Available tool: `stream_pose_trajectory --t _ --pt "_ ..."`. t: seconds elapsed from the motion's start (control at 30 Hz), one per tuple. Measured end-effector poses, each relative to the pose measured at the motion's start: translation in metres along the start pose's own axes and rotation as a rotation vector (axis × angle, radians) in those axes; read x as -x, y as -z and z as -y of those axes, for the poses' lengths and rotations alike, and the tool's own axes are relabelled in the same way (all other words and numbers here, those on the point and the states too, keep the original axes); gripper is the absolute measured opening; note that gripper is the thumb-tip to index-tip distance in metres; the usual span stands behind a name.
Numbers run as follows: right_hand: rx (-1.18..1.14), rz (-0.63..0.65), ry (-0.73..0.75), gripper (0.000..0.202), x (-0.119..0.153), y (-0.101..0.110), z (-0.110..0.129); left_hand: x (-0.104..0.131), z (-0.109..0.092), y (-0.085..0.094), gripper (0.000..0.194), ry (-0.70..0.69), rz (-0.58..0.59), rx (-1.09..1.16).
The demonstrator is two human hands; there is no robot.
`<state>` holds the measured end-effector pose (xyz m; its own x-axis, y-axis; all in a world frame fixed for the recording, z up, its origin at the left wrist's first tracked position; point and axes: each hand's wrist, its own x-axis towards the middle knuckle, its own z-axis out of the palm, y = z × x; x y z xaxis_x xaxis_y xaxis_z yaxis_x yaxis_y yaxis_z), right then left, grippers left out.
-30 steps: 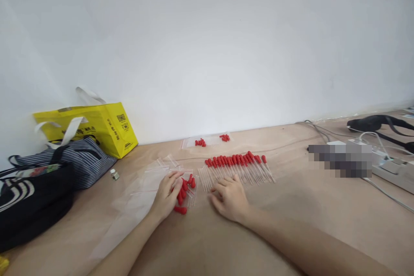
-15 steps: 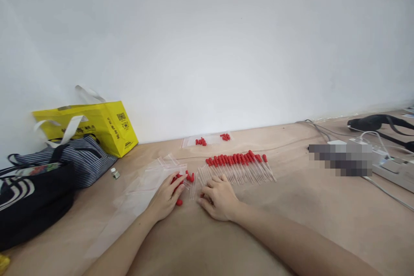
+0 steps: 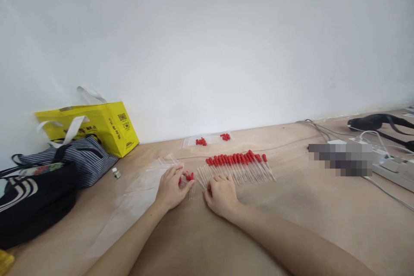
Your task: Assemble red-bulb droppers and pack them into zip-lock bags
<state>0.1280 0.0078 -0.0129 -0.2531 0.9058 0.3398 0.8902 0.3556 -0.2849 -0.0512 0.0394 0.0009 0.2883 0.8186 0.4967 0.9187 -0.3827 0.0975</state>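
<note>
My left hand (image 3: pixel 170 189) lies curled over a small heap of red dropper bulbs (image 3: pixel 189 177), covering most of them, its fingers closed on them. My right hand (image 3: pixel 221 193) rests fingers-down at the near end of a row of clear glass droppers with red bulbs (image 3: pixel 237 166), touching their tips. Several loose clear tubes (image 3: pixel 193 187) lie between the two hands. Clear plastic zip bags (image 3: pixel 142 189) spread out under and left of my left hand.
A zip bag with two clumps of red bulbs (image 3: pixel 208 139) lies by the wall. A yellow tote bag (image 3: pixel 97 126), a striped bag (image 3: pixel 76 159) and a black bag (image 3: pixel 32 205) stand at left, a small vial (image 3: pixel 116 174) beside them. Power strips and cables (image 3: pixel 384 161) lie at right.
My left hand has gathered the scattered red bulbs beneath it, so fewer show. Both hands have slid a little away from me, the right one drawing left toward the near end of the row.
</note>
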Motion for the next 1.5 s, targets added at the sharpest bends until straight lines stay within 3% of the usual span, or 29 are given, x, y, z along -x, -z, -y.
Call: stream_pose_trajectory --t 0.27,0.47,0.53,0.6,0.67,0.73,1.03,1.23,1.5 --pt "0.148 0.048 -0.006 0.023 0.007 0.007 0.000 -0.010 -0.012 -0.011 0.016 0.040 -0.028 -0.073" --pt "0.128 0.008 0.039 0.014 0.027 0.015 -0.034 -0.007 -0.023 0.001 0.013 0.041 -0.094 -0.008" --pt "0.089 -0.016 0.102 0.011 0.035 0.020 -0.054 0.002 -0.033 0.008 0.013 -0.037 -0.054 0.110" --pt "0.052 -0.030 0.164 0.008 0.041 0.025 -0.073 0.015 -0.046 0.013 0.012 -0.162 0.068 0.252" --pt "0.010 -0.033 0.208 0.007 0.045 0.031 -0.088 0.028 -0.057 0.016 0.011 -0.203 0.192 0.339" --pt "-0.038 -0.028 0.237 0.007 0.047 0.036 -0.094 0.037 -0.064 0.015 0.009 -0.183 0.219 0.397" --pt "-0.219 0.032 0.169 0.008 0.039 0.028 -0.087 0.040 -0.070 0.005 0.016 -0.157 0.190 0.453" --pt "-0.250 -0.018 0.133 0.010 0.042 0.023 -0.085 0.042 -0.069 0.000 0.009 -0.056 0.159 0.396" --pt "-0.372 0.001 0.178 0.012 0.048 0.023 -0.072 0.039 -0.070 -0.002 0.022 -0.102 0.208 0.366"
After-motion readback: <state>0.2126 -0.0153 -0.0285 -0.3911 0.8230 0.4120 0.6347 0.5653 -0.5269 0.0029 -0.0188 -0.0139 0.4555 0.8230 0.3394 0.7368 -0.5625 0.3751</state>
